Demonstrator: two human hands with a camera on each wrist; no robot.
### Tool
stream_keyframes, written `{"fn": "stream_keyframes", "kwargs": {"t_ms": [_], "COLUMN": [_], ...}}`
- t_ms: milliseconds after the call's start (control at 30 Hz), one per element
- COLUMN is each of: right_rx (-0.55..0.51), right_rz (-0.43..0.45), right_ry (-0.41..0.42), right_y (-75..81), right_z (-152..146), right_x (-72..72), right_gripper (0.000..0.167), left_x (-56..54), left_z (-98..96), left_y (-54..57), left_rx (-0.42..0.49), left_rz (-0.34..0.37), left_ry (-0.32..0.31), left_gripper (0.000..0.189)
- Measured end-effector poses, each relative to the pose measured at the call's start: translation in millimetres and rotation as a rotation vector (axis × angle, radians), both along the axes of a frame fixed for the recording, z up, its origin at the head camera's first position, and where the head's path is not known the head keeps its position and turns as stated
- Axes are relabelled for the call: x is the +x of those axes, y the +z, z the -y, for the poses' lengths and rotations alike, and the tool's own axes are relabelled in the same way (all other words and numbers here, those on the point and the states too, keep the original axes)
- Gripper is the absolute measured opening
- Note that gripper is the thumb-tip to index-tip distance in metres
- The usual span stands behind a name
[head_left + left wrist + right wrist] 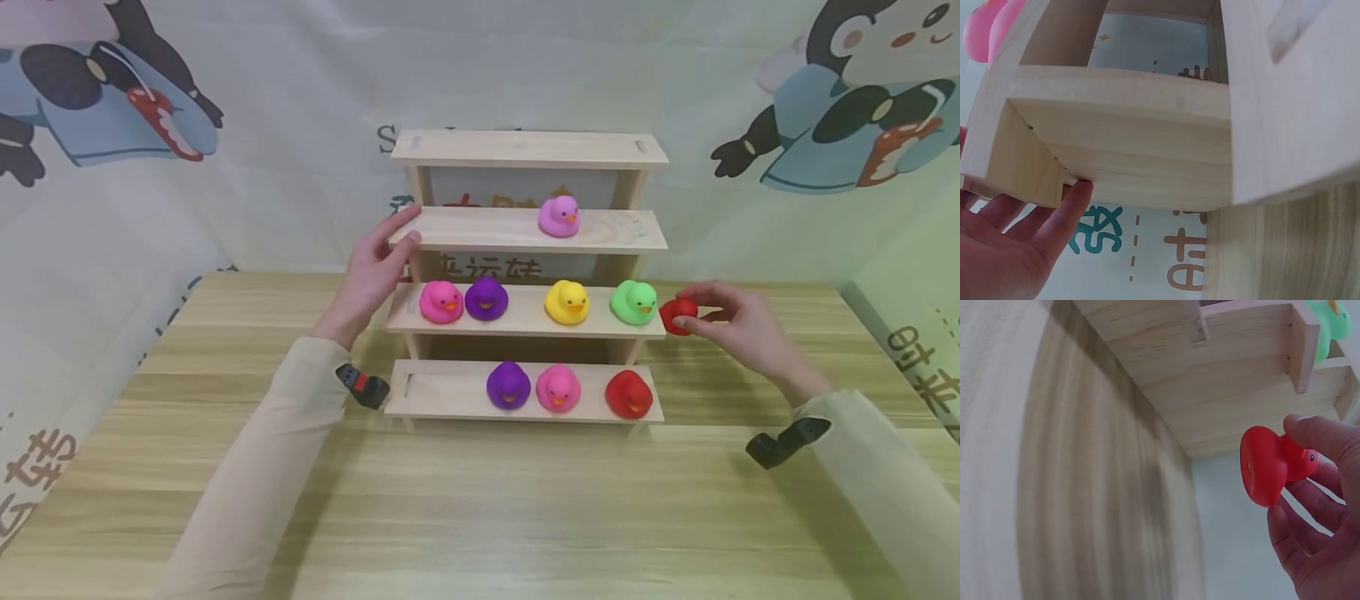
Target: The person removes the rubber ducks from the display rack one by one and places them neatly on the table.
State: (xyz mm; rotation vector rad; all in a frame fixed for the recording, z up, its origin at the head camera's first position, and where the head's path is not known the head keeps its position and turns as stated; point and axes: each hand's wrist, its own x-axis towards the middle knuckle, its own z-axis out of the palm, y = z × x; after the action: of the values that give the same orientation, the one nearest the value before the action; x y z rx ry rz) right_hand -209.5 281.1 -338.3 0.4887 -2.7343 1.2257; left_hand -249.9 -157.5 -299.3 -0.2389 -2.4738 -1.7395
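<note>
My right hand point(746, 329) pinches a red rubber duck point(1266, 464) between thumb and fingers. It holds the duck just beyond the right end of the shelf tier where a green duck point(634, 302) sits. My left hand point(378, 265) grips the left end of the tiered wooden shelf point(465, 227) at its second board from the top. In the left wrist view, fingers point(1072, 209) reach round the shelf's side piece. A lilac duck point(558, 217) stands on that second board. Pink point(441, 302), purple point(487, 298) and yellow point(566, 302) ducks share the green one's tier.
On the lowest tier stand a purple duck point(508, 385), a pink duck point(558, 388) and another red duck point(628, 394). The wooden table point(480, 508) spreads in front and to both sides. Behind the shelf hangs a printed cloth point(300, 125).
</note>
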Motion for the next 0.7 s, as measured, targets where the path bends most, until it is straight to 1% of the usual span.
{"fn": "stream_keyframes", "kwargs": {"t_ms": [267, 433, 700], "right_rx": [-0.007, 0.004, -0.006], "right_rz": [0.059, 0.093, 0.091], "right_ry": [-0.002, -0.007, -0.006], "right_y": [-12.1, -17.1, -23.9], "right_z": [0, 2, 5], "right_x": [0.9, 3.9, 6.3], "right_gripper": [0.041, 0.042, 0.038], "left_x": [-2.5, -2.1, -1.2], "left_z": [0.2, 0.2, -0.3], "left_y": [-2.6, -2.6, -1.9], "left_rx": [0.020, 0.017, 0.022], "left_rz": [-0.031, -0.025, -0.020], "left_ry": [0.002, 0.001, 0.007], "left_gripper": [0.046, 0.046, 0.046]}}
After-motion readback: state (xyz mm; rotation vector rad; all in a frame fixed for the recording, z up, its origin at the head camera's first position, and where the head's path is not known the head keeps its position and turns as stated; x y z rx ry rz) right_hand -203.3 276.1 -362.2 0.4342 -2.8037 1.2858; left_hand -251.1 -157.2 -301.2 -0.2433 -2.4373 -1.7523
